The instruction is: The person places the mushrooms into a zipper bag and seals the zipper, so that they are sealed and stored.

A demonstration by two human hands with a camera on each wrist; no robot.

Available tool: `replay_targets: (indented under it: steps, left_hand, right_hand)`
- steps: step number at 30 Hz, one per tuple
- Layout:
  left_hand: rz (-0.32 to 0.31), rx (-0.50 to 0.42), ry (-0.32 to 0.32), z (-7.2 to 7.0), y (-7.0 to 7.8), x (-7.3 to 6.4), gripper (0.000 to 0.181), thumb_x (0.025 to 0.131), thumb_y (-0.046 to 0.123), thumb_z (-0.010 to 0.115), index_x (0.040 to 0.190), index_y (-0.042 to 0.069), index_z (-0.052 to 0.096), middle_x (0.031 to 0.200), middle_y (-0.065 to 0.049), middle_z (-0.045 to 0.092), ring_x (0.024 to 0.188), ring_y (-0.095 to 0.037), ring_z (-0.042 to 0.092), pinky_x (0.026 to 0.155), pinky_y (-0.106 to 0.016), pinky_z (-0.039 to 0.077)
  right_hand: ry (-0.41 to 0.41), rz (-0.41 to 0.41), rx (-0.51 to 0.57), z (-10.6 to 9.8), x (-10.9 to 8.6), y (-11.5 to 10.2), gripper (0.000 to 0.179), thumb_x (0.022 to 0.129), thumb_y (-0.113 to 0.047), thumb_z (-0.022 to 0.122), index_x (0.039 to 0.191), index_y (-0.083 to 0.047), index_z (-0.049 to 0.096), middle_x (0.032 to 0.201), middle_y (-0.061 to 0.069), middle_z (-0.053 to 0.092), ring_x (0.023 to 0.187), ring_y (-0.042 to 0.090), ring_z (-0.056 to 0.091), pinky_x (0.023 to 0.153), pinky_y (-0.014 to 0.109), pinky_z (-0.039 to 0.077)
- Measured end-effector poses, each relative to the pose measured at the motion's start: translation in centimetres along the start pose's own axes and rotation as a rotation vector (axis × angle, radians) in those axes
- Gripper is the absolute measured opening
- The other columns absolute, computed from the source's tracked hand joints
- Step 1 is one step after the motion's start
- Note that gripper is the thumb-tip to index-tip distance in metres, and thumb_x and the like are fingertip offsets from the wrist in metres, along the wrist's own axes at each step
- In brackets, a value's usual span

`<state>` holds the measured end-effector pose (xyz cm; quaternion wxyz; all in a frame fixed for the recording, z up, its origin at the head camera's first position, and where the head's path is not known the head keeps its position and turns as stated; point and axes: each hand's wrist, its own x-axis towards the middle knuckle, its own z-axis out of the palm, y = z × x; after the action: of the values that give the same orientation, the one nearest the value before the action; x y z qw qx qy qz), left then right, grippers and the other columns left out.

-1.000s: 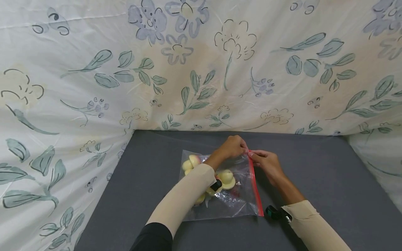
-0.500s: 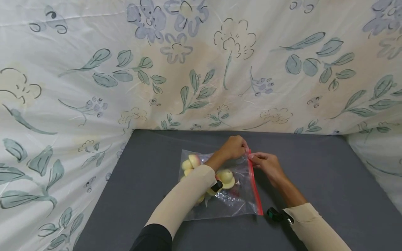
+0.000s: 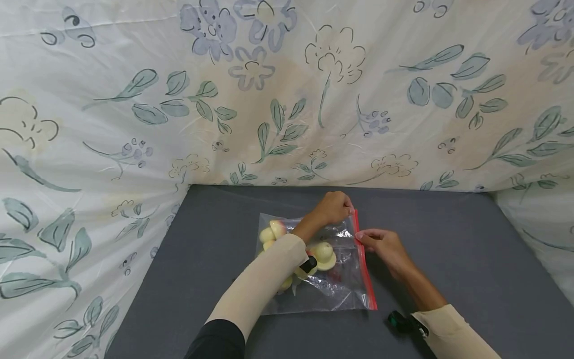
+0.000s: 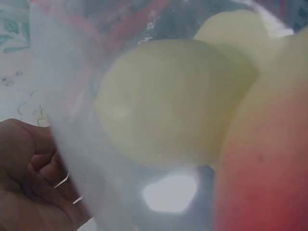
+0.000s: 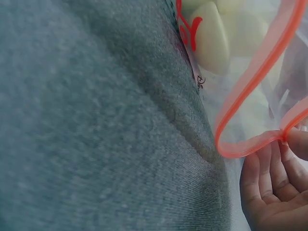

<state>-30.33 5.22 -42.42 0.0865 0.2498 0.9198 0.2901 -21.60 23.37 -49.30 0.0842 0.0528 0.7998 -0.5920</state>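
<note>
A clear zip bag (image 3: 323, 301) lies flat on the dark surface, its red zip strip (image 3: 366, 279) along the right side. Inside are several pale yellow rounded pieces (image 3: 324, 253), some with a pink-red blush (image 4: 269, 163), resembling toy fruit. My left hand (image 3: 333, 208) reaches across the bag and pinches the strip's far end. Lower on the same strip, my right hand (image 3: 384, 247) pinches it between thumb and forefinger. In the right wrist view the strip (image 5: 255, 91) bows open on the near side of the pinch. My left forearm hides part of the contents.
A dark grey tabletop (image 3: 202, 239) lies under the bag. Behind and to the left hangs a white floral cloth (image 3: 269, 114). A dark wrist camera (image 3: 399, 321) sits by my right sleeve.
My right hand has slid along the red strip toward me, away from the left hand. The left hand stays at the far end of the strip, and the bag has hardly moved.
</note>
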Motion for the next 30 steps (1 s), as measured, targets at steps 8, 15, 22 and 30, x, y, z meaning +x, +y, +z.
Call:
replay_targets:
  steps: [8,15,22,30]
  left_hand:
    - [-0.004,-0.001,0.016,0.0,0.1,0.3,0.018,0.105,0.012,0.065,0.106,0.008,0.083,0.102,-0.002,0.079,0.087,-0.012,0.065,0.077,-0.022,0.051]
    - [-0.011,-0.025,0.022,-0.3,0.4,0.1,0.018,0.105,0.012,0.065,0.106,0.006,0.082,0.099,-0.003,0.079,0.083,-0.011,0.063,0.072,-0.021,0.05]
    - [-0.03,-0.023,0.018,-0.4,0.3,0.1,0.018,0.107,0.013,0.065,0.109,0.006,0.082,0.103,-0.004,0.079,0.082,-0.01,0.06,0.068,-0.019,0.047]
    - [-0.045,-0.026,0.023,-0.8,0.0,-0.1,0.02,0.108,0.014,0.063,0.111,0.006,0.081,0.107,-0.005,0.079,0.084,-0.012,0.065,0.071,-0.022,0.051]
  right_hand:
    - [0.007,0.015,-0.036,0.0,-1.3,0.0,0.043,0.102,-0.031,0.074,0.124,0.006,0.074,0.101,0.001,0.079,0.083,0.01,0.072,0.081,0.023,0.056]
    - [-0.001,0.027,-0.034,-0.1,-2.3,0.2,0.04,0.102,-0.028,0.075,0.122,0.006,0.074,0.096,-0.001,0.079,0.08,0.011,0.072,0.079,0.024,0.056]
    - [-0.016,0.035,-0.008,0.1,-3.3,0.2,0.039,0.101,-0.026,0.076,0.121,0.007,0.074,0.093,0.002,0.078,0.079,0.014,0.072,0.079,0.027,0.059]
    - [-0.047,0.047,0.011,0.4,-4.2,0.7,0.036,0.102,-0.022,0.075,0.12,0.009,0.074,0.092,0.004,0.078,0.079,0.016,0.074,0.079,0.028,0.06]
